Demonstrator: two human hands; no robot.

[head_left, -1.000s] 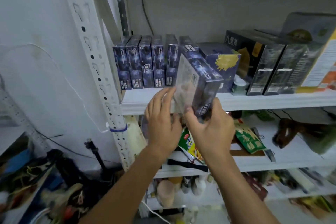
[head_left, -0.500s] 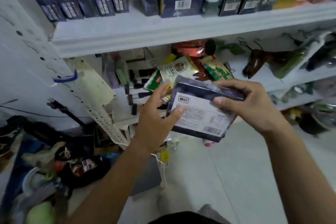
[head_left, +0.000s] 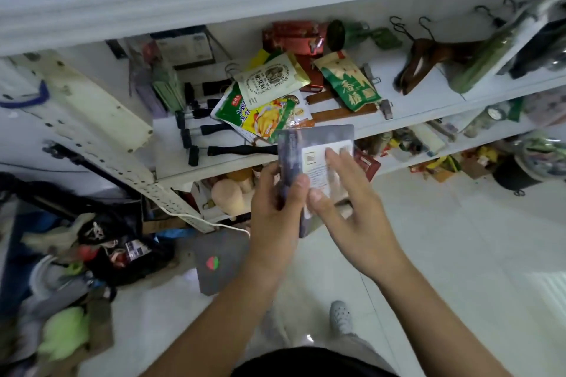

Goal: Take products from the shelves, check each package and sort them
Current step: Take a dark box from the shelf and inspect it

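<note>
Box (head_left: pixel 317 136), dark blue with a white label facing the camera, stands upright in front of the middle shelf (head_left: pixel 428 109). The left hand (head_left: pixel 275 211) grips its narrow side (thumb over the front edge). The right hand (head_left: pixel 355 211) lies on the label, fingers straight, apparently flat though blurred. Snack packets (head_left: pixel 266 113) lie just behind the box.

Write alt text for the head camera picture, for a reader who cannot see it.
A person's left hand grips a dark blue box by its edge while the right hand lays straight fingers on its white label. Behind, a white shelf holds snack packets and wooden hangers.
</note>
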